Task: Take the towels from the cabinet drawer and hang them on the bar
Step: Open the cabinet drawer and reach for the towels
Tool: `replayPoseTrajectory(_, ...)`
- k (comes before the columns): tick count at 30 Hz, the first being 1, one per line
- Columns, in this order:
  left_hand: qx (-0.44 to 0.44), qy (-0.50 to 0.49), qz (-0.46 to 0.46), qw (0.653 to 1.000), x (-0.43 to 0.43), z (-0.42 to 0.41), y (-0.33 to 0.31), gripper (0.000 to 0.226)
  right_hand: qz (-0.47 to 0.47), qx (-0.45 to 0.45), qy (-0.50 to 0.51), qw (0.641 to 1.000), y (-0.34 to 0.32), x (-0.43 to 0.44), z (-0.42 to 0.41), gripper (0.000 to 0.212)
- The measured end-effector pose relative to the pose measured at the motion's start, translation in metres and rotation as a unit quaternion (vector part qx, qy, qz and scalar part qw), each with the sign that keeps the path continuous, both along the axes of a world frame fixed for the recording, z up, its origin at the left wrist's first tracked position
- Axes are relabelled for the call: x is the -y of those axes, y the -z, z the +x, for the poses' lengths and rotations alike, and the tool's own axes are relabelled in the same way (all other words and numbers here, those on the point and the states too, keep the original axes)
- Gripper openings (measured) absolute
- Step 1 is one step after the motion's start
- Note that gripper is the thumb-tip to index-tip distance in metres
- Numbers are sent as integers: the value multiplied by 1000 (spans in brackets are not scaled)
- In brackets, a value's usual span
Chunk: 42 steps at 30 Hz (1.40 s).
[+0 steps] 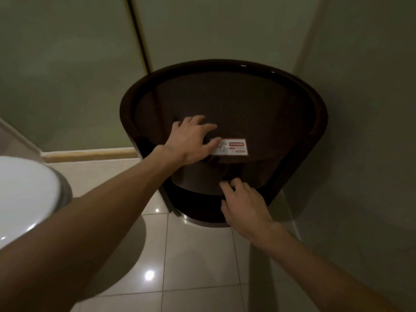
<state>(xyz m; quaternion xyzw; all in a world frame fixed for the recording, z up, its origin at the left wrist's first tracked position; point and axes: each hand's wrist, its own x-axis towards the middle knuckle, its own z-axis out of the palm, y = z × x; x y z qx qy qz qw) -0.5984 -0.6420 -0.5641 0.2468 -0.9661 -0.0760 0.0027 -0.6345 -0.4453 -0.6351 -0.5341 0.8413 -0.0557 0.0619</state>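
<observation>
A dark brown round cabinet [225, 97] stands in the corner of the room. My left hand [191, 140] rests on its top with the fingers spread, touching a white and red card [234, 147]. The curved drawer front [198, 179] sits just under the top and looks closed or barely open. My right hand [243, 203] is at the drawer's lower edge, fingers curled against it and thumb below. No towels and no bar are in view.
A white basin [24, 194] juts in at the left. Pale walls close the corner behind and to the right of the cabinet. A dark vertical strip [139, 34] runs down the back wall. Glossy floor tiles [198, 266] lie in front.
</observation>
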Motion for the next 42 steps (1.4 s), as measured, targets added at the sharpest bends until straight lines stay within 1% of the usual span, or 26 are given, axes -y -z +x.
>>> replayPoseTrajectory(2,1,-5,-4,1000,5,-8,14,58,-23,-27,-3,999,15,9,-4,37)
replayPoseTrajectory(4,1,-5,-28,1000,7,-12,23,59,-48,-53,-6,997,26,17,-7,25)
replayPoseTrajectory(6,-20,-7,-53,998,7,-15,27,59,-84,-79,-2,993,32,23,-9,8)
replayPoseTrajectory(7,-35,-10,-62,997,7,-16,29,59,-100,-89,3,991,36,26,-10,7)
replayPoseTrajectory(10,-66,-17,-80,994,5,-17,35,61,-128,-113,3,985,45,30,-12,11)
replayPoseTrajectory(13,-74,-19,-81,994,5,-17,38,62,-152,-130,13,980,47,30,-10,13)
replayPoseTrajectory(21,-75,-16,-88,993,5,-15,41,62,-166,-139,10,976,50,31,-7,10)
replayPoseTrajectory(27,-78,-19,-85,993,4,-15,41,61,-167,-144,12,975,53,27,-6,17)
replayPoseTrajectory(31,-78,-21,-83,993,2,-14,42,61,-146,-141,-7,979,52,20,-4,23)
replayPoseTrajectory(35,-77,-20,-86,993,2,-13,42,61,-154,-159,-33,975,51,8,4,37)
replayPoseTrajectory(42,-70,-23,-83,994,5,-15,44,59,-155,-151,-98,971,53,-27,21,45)
